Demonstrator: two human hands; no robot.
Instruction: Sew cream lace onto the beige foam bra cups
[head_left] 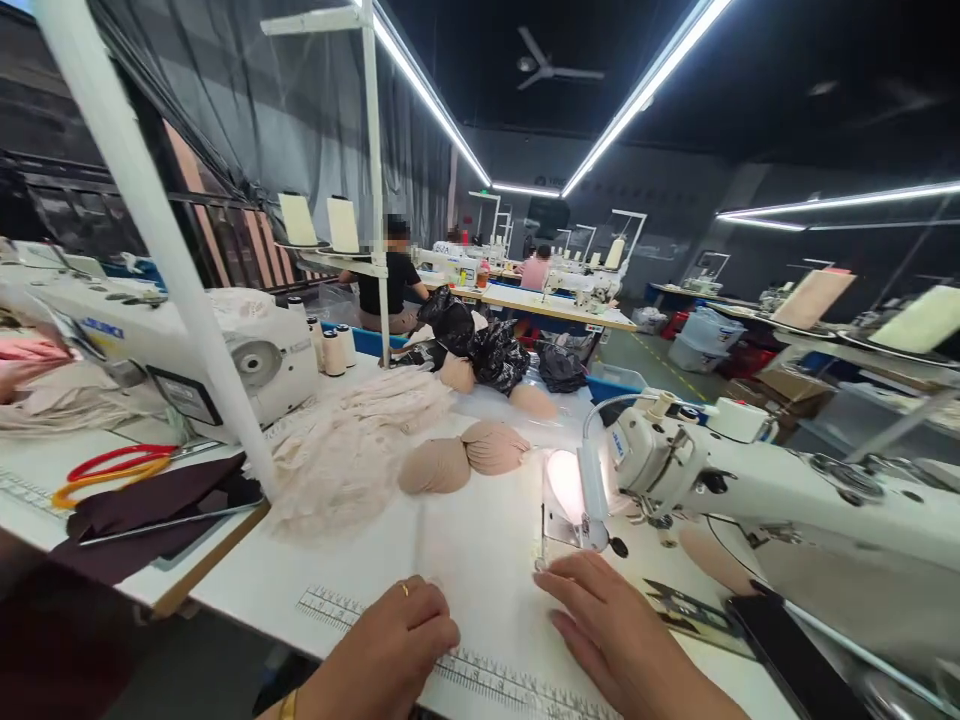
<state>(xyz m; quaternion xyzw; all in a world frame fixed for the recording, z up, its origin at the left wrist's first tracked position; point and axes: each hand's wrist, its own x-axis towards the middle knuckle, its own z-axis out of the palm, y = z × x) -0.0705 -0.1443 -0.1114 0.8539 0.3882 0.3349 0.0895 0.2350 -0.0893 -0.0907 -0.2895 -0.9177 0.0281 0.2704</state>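
My left hand (397, 645), with a gold ring, rests at the table's front edge over the printed ruler, its fingers curled together; whatever they may hold is hidden. My right hand (600, 610) is beside the sewing machine's lit needle area, fingers apart over the white table (472, 540), with nothing visible in it. Beyond the hands lie a tan moulded cup (435, 466) and a pinkish pleated cup (495, 447), touching each other. The white sewing machine (787, 490) stands at the right, and another pale cup (564, 484) shows under its lamp.
Cream lace fabric (345, 450) is heaped at centre left. Scissors (112, 470) and dark cloth (150, 510) lie at the left by a white post (165, 260). Black plastic bags (480, 345) sit behind the cups. A black phone-like object (799, 655) lies front right. People sit farther back.
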